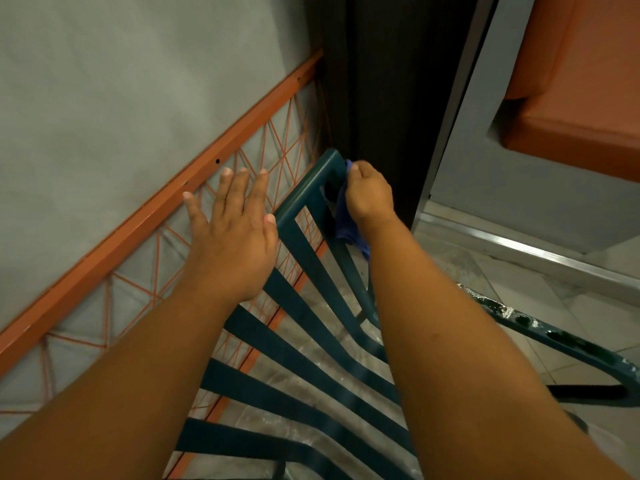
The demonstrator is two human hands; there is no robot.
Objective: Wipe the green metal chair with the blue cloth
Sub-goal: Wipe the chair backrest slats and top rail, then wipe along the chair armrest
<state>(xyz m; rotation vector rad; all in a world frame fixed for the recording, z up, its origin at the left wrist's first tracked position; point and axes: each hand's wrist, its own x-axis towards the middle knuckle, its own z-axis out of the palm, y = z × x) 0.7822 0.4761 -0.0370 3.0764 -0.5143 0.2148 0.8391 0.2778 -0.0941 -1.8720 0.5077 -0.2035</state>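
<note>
At the top corner of the green chair (308, 188), the right hand (369, 195) bunches the blue cloth (346, 220) in curled fingers; the left hand (235, 233) spreads flat beside it.

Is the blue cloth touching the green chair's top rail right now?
Touching. The head view shows the right hand gripping the blue cloth and pressing it against the top corner of the green metal chair, with no gap between them.
</note>
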